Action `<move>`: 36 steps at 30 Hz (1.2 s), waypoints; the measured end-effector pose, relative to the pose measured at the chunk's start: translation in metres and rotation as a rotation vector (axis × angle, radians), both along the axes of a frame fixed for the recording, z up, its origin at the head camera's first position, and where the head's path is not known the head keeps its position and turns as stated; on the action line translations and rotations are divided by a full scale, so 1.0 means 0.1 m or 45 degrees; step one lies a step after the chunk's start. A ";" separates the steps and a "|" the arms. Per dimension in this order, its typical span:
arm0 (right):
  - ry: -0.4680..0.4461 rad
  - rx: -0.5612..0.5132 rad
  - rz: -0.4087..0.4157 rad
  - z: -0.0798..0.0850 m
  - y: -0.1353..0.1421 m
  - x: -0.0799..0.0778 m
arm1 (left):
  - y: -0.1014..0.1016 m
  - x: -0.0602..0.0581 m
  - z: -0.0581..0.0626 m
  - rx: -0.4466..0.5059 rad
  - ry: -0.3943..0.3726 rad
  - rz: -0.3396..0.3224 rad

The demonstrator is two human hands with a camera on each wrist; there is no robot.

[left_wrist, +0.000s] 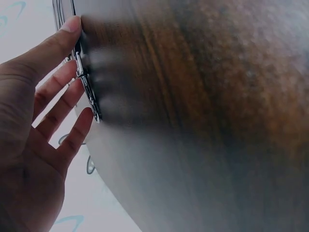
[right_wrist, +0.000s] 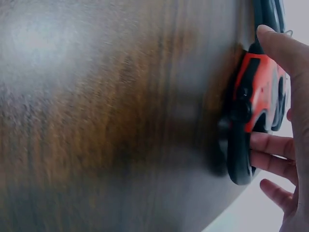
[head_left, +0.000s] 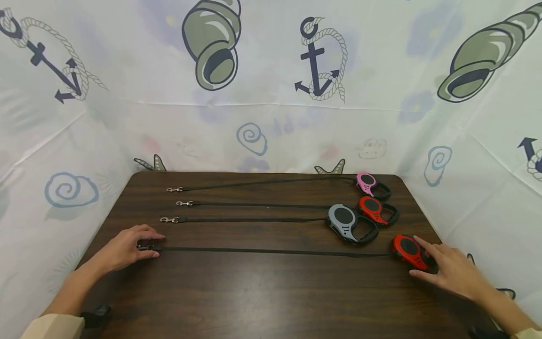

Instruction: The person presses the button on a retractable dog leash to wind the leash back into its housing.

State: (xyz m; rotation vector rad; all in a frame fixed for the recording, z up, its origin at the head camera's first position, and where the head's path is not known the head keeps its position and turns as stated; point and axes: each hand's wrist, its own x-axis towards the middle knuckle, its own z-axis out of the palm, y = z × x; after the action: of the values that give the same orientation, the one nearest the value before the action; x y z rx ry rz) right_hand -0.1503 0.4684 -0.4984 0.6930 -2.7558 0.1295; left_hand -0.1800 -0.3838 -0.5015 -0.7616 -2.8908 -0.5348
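Along the front of the row lies a retractable dog leash with a red and black case (head_left: 407, 250). Its black strap (head_left: 271, 251) runs straight left across the table to a metal clip (left_wrist: 87, 87). My left hand (head_left: 123, 247) is at that clip, thumb on the near side and fingers on the far side, loosely spread. At the other end, my right hand (head_left: 455, 270) is spread about the red case, its index finger at the top. In the right wrist view, fingers (right_wrist: 273, 154) of this hand reach beside the black loop handle (right_wrist: 238, 157).
Behind lie three more leashes, straps pulled out leftward: grey (head_left: 342, 217), red (head_left: 371, 208) and pink (head_left: 366, 181). The grey case overlaps the red one in view. White printed cloth (head_left: 271, 61) surrounds the brown table (head_left: 254, 301) at back and sides.
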 end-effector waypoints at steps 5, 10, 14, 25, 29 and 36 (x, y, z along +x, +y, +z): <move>0.040 0.013 0.043 -0.07 -0.01 -0.01 | -0.03 -0.02 -0.04 0.033 0.073 -0.046; 0.073 0.033 0.049 -0.11 -0.04 -0.01 | -0.06 -0.05 -0.07 0.086 0.127 -0.102; 0.087 0.043 0.050 -0.13 -0.05 -0.02 | -0.07 -0.06 -0.08 0.120 0.145 -0.123; 0.151 -0.019 0.129 -0.16 0.01 -0.09 | -0.06 -0.06 -0.08 0.136 0.132 -0.124; 0.140 -0.012 0.120 -0.16 0.02 -0.10 | -0.07 -0.07 -0.06 0.120 0.100 -0.108; 0.095 0.009 0.115 -0.14 0.06 -0.11 | -0.08 -0.08 -0.08 0.129 0.072 -0.105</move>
State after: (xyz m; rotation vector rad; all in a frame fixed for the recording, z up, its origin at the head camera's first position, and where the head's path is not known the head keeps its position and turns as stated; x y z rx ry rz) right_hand -0.1611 0.4741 -0.5128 0.8082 -2.6559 0.1109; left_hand -0.1881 -0.3916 -0.5092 -0.8685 -2.7669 -0.6524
